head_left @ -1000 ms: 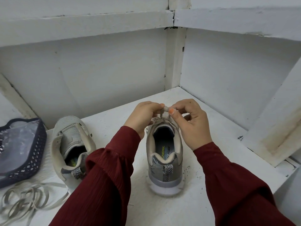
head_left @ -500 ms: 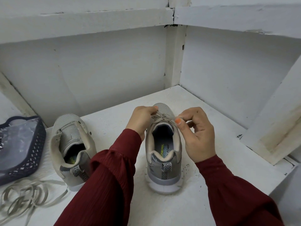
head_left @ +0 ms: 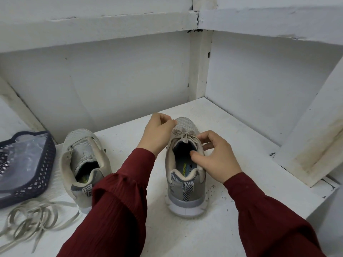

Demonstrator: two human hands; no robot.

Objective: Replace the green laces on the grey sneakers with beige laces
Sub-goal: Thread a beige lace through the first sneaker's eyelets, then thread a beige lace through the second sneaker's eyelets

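Couldn't tell if the left hand's curled fingers actually held anything, and it blocked that side of the shoe. The right hand gripped the collar, its thumb covering part of the insole print. Way left of the grip, the basket and loose laces ran off frame.

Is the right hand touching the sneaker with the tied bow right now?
Touching. The head view shows the right hand on the laced sneaker: its thumb lies inside the collar, its fingers against the outer side.

You get soft, even, fairly bright light. A faint shadow lies beneath the upper ledge, and straight boards bow toward your frame's edges.
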